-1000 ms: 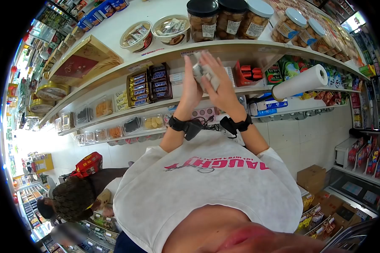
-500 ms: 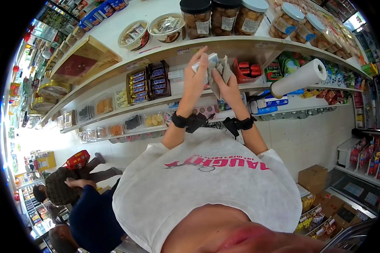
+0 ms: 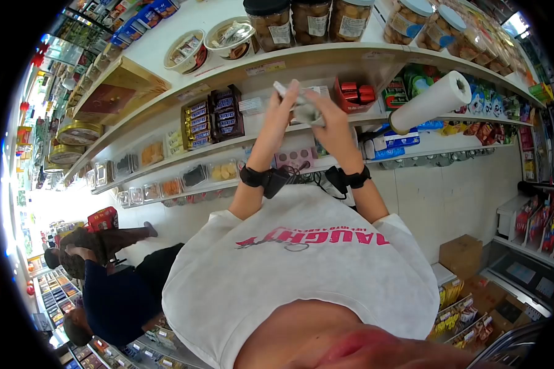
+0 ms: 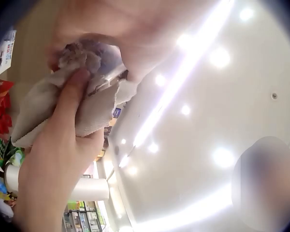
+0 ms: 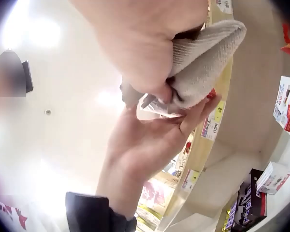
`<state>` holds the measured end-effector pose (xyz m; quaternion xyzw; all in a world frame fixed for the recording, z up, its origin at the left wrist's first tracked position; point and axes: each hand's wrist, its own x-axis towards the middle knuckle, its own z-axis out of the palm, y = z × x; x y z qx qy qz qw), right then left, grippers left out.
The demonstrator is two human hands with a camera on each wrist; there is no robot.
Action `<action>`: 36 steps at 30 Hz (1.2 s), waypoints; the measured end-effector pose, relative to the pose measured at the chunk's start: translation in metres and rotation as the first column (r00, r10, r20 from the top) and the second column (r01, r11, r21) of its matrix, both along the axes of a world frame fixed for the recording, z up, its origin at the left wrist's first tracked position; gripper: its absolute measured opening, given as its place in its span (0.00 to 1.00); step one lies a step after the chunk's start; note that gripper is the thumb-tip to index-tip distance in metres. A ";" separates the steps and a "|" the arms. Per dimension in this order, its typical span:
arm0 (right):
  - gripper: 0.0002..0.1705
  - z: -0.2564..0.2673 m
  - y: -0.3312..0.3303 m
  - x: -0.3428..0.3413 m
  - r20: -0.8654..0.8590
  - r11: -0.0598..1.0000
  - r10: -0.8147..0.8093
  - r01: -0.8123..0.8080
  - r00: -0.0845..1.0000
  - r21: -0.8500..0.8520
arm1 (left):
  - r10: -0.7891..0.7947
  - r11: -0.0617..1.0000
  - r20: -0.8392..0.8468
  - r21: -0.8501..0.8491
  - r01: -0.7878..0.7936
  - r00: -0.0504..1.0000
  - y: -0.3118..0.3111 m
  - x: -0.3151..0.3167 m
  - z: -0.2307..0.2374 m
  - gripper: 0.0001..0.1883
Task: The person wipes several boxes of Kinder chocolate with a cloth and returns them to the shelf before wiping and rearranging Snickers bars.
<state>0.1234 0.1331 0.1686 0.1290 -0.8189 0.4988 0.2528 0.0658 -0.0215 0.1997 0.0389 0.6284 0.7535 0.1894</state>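
Observation:
Both hands are raised together in front of the middle shelf in the head view. The left hand (image 3: 279, 117) holds a small white packet, whose pale corner (image 3: 279, 87) juts out above its fingers. A crumpled grey cloth (image 5: 203, 67) is bunched in the right hand (image 3: 335, 126), pressed over the packet. In the left wrist view the right thumb (image 4: 73, 92) lies across the cloth's folds, beside a shiny clear part of the packet (image 4: 110, 60). Left fingers (image 5: 195, 116) stretch along its underside in the right wrist view. Cloth and hands hide most of the packet, so I cannot tell its kind.
Lidded jars (image 3: 310, 24) and round tubs (image 3: 231, 38) line the upper shelf. Below are boxes of chocolate bars (image 3: 226, 117), a red box (image 3: 354, 95) and a jutting white roll (image 3: 434, 103). Two people stand at the left.
The hands were nearly flat around the cloth, then parted slightly, showing more of the packet; now the cloth is pressed over it again. The people at left have shifted.

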 end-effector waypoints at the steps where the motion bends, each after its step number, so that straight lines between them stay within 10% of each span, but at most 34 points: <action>1: 0.38 0.001 -0.003 0.003 0.009 0.998 0.048 -0.049 0.999 0.035 | 0.014 0.996 0.012 -0.091 -0.013 1.000 -0.004 0.001 0.001 0.22; 4: 0.38 -0.001 -0.008 0.008 0.019 0.983 0.168 -0.169 0.986 0.069 | 0.052 0.947 0.186 0.302 -0.108 0.981 -0.011 -0.010 -0.031 0.16; 7: 0.31 -0.015 -0.011 0.002 0.076 0.968 0.096 -0.075 0.992 -0.239 | 0.075 0.937 0.148 0.329 -0.121 0.986 -0.020 -0.009 -0.044 0.14; 11: 0.18 -0.018 -0.018 -0.007 0.360 0.699 -0.069 0.302 0.930 -0.648 | 0.143 0.976 -0.049 0.170 -0.133 0.989 -0.026 0.001 -0.033 0.15; 15: 0.23 -0.025 -0.041 -0.016 0.476 0.347 0.202 0.392 0.856 -0.852 | 0.062 0.980 -0.408 -0.148 -0.133 0.911 -0.038 0.011 -0.032 0.12; 20: 0.27 -0.035 -0.085 -0.010 0.374 0.475 0.330 0.190 0.867 -0.859 | 0.119 0.943 -0.538 -0.201 -0.264 0.835 -0.057 0.016 -0.031 0.12; 24: 0.26 -0.068 -0.107 0.003 0.603 0.799 0.213 0.218 0.769 -0.561 | 0.138 0.934 -0.521 -0.213 -0.285 0.842 -0.084 0.001 -0.044 0.12; 28: 0.21 -0.042 -0.108 0.013 0.634 0.685 0.454 0.210 0.626 -0.698 | 0.053 0.992 -0.186 -0.101 -0.073 0.981 -0.113 -0.007 -0.060 0.16; 36: 0.23 -0.068 -0.063 0.017 0.680 0.679 0.134 0.433 0.721 -0.593 | -0.063 0.996 -0.068 -0.075 0.058 0.996 -0.114 -0.014 -0.090 0.25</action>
